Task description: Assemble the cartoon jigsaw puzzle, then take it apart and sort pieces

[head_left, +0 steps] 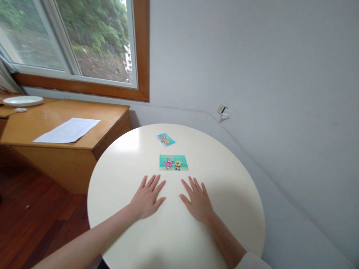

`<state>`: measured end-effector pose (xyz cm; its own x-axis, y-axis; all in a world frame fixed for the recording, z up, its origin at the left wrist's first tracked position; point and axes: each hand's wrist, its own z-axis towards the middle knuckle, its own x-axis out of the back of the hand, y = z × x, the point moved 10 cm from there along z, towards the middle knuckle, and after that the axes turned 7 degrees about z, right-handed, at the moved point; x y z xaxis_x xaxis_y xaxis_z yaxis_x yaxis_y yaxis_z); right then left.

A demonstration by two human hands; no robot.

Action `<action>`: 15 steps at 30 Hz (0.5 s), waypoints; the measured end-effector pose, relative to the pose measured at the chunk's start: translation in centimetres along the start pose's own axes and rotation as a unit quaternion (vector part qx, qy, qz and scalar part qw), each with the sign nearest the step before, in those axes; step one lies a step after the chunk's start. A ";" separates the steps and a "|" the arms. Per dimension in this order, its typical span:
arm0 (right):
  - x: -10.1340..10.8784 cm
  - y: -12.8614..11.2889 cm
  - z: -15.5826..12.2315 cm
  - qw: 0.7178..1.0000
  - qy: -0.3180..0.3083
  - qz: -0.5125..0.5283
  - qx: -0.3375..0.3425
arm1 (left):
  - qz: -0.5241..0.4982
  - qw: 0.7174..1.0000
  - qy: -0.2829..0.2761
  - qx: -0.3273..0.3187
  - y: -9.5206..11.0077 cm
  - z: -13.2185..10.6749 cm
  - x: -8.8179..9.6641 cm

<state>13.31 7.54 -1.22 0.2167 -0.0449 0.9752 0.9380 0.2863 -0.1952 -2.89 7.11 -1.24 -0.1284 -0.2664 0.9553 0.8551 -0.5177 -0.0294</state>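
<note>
My left hand (147,197) lies palm down on the white round table (120,179), its fingers spread and nothing in it. To its right, my right hand (197,200) rests the same way, open and flat. Just beyond the fingertips of both hands is a rectangular picture (174,163) with cartoon figures, pink and yellow, on a turquoise ground. Farther back lies a smaller-looking cartoon picture (166,139), turned at an angle, with a white edge showing at its left. Neither hand touches the pictures.
Left of the table stands a wooden desk (112,112) bearing a white paper sheet (68,130) and a white plate (24,100). A window (95,41) is above the desk. A wall socket with a plug (224,111) sits behind the table, and the wall runs close along its right side.
</note>
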 end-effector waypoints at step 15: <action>1.7 5.6 7.6 0.963 0.115 0.220 -0.104 | -0.461 0.849 0.029 0.255 -5.5 3.6 -0.8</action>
<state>16.91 16.37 0.16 0.6371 -0.1811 0.7492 0.7706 0.1298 -0.6239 -5.69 13.04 -0.77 -0.8737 0.0136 0.4862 0.4819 -0.1122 0.8690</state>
